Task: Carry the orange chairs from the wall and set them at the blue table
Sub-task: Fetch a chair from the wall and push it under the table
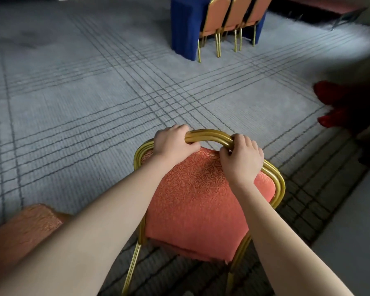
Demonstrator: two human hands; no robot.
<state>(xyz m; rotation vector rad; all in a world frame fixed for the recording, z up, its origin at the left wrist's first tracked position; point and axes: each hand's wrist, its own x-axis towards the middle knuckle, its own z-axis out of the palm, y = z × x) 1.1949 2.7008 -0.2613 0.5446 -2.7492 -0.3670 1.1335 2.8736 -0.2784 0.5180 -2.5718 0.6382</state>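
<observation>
Carpet (pixel 73 103) | blue table (pixel 183 24): 3 orange chairs (pixel 233 16) | left hand (pixel 173 142), right hand (pixel 241 159) clamped on 1 near chair (pixel 199 199) | 1 spare chair (pixel 24 227)

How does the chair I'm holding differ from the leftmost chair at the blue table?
The chair you're holding is gripped at its top rail by your left hand and right hand; the leftmost chair at the blue table is untouched. The held one is far from the table; the leftmost stands against it. Both have orange backs, gold frames.
</observation>
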